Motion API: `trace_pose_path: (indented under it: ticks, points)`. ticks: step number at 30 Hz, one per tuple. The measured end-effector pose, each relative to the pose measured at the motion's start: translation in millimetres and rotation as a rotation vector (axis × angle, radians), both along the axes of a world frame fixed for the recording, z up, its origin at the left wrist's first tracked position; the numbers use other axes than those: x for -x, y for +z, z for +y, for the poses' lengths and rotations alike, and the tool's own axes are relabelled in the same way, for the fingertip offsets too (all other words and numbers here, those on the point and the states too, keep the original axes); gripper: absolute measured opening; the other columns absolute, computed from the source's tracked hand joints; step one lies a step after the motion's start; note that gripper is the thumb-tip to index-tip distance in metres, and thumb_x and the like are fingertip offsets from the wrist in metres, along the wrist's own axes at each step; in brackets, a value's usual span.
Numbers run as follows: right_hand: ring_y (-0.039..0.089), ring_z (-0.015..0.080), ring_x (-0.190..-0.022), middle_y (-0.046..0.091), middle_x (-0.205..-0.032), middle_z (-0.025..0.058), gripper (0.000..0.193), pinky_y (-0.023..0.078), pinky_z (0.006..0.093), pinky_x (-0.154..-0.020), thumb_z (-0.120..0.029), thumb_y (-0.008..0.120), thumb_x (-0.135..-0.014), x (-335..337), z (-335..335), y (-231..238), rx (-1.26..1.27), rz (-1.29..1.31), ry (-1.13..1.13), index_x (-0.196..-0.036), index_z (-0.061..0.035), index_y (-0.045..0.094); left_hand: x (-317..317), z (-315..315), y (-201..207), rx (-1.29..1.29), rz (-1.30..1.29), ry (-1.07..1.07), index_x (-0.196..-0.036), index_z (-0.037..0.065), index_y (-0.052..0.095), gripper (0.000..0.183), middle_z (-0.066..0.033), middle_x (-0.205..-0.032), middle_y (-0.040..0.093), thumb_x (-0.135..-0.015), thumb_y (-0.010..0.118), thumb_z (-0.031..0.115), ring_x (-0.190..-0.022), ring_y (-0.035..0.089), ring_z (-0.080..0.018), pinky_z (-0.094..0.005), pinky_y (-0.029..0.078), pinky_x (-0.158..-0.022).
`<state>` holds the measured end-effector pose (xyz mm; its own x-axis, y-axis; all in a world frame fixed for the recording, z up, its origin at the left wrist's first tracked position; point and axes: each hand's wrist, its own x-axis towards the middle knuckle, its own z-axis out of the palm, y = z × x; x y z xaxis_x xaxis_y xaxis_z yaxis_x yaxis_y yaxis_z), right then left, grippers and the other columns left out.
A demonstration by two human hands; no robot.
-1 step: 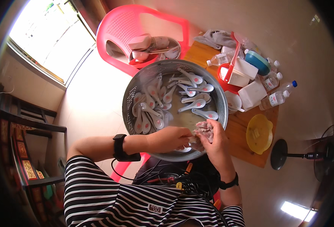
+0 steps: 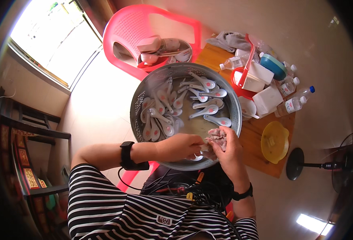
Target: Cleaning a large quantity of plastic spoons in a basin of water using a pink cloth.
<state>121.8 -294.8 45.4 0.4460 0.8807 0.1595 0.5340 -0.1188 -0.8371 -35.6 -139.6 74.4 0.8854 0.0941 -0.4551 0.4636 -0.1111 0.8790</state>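
At lower centre of frame: one crumpled, pinkish-grey cloth (image 2: pixel 217 137), gripped by right hand (image 2: pixel 230 151); left hand (image 2: pixel 179 146) curled, hold unclear; above, white spoons (image 2: pixel 217 121), red-marked.

We have a grey metal basin (image 2: pixel 236 110) with white spoons (image 2: pixel 167 129) lying in it; what it rests on we cannot quite make out. Beside it, a wooden table (image 2: pixel 249 150) carries a yellow bowl (image 2: pixel 274 154), a grey cloth (image 2: pixel 230 42), clear bottles (image 2: pixel 233 63), white containers (image 2: pixel 267 99) and a red tub (image 2: pixel 245 93).
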Motion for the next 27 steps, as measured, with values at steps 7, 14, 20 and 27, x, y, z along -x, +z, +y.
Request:
trace_pose_path:
  ticks: [7,14,20,27]
  points:
    - [0.062,0.0373,-0.103,0.059,-0.115,0.0189,0.045,0.053,0.0424,-0.086,0.003,0.067,-0.086,-14.5,-2.6,-13.9,0.030,-0.258,-0.111,-0.129,-0.0039,0.054,1.1,5.3,-2.0,0.132,0.092,-0.006,-0.119,-0.005,0.057,0.029,-0.0127,-0.098,0.070,-0.101,0.053,0.016,-0.090,0.072,-0.0194,-0.0322,0.058,-0.075]
    - [0.060,0.0365,-0.106,0.059,-0.114,0.0182,0.048,0.050,0.0433,-0.090,0.007,0.064,-0.083,-9.1,1.1,-19.3,-0.077,-0.231,-0.225,-0.129,-0.0024,0.056,-15.1,26.9,-54.7,-0.731,-0.209,-0.173,-0.106,-0.004,0.066,0.025,-0.0199,-0.098,0.068,-0.093,0.057,0.016,-0.098,0.067,-0.0340,-0.0426,0.055,-0.084]
    - [0.063,0.0278,-0.105,0.061,-0.115,0.0150,0.044,0.051,0.0377,-0.092,0.008,0.063,-0.085,-8.7,-1.3,-33.6,-0.096,-0.133,-0.254,-0.128,-0.0005,0.058,-82.2,42.8,-85.9,-0.993,-0.160,-0.044,-0.099,0.001,0.071,0.024,-0.0174,-0.095,0.068,-0.091,0.060,0.020,-0.103,0.063,-0.0341,-0.0443,0.051,-0.090]
    - [0.063,0.0332,-0.099,0.062,-0.109,0.0163,0.043,0.051,0.0407,-0.088,0.003,0.069,-0.083,-14.6,-2.0,-45.2,-0.145,-0.121,-0.228,-0.125,-0.0015,0.060,-108.2,35.3,-104.3,-0.970,-0.121,0.084,-0.095,0.006,0.070,0.017,-0.0157,-0.099,0.068,-0.087,0.065,0.020,-0.104,0.062,-0.0349,-0.0453,0.049,-0.092]
